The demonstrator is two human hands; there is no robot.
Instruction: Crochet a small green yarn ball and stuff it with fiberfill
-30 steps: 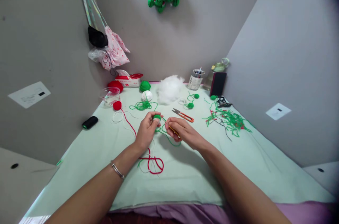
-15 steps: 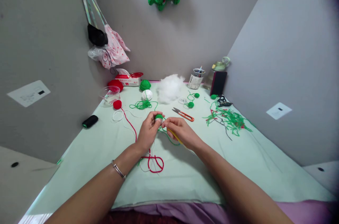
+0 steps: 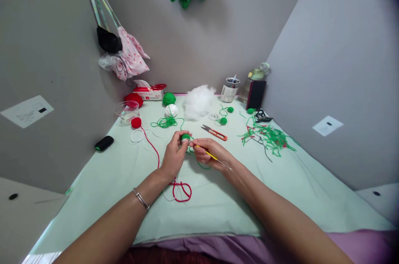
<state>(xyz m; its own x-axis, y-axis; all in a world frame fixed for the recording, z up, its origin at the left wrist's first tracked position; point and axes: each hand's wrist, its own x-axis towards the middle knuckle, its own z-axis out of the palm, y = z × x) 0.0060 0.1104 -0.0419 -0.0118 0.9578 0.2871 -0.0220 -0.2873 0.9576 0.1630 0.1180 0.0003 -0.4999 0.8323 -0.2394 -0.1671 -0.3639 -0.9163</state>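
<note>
Closed around a small green crocheted piece (image 3: 185, 136), my left hand (image 3: 175, 151) is over the middle of the table. My right hand (image 3: 210, 152) pinches a crochet hook (image 3: 208, 154) with a yellow handle, its thin metal rear end pointing back over the wrist. The hook's working tip meets the piece between my fingers, where it is hidden. Green yarn (image 3: 199, 164) trails under my hands. Red yarn (image 3: 182, 192) lies looped on the cloth in front of my left wrist. Just beyond my right hand are orange-handled thread snips (image 3: 215, 132).
White stuffing (image 3: 199, 102) sits at the back, near green (image 3: 168, 99) and white yarn balls (image 3: 171, 110). A clear plastic cup (image 3: 127, 113) stands left. Green yarn scraps (image 3: 271, 137), a phone (image 3: 256, 94) and a pen tin (image 3: 230, 90) are on the right.
My right hand has turned, so the hook's yellow handle and metal rear end show more plainly. Both hands stay together at the green piece. The whole view has shifted slightly.
</note>
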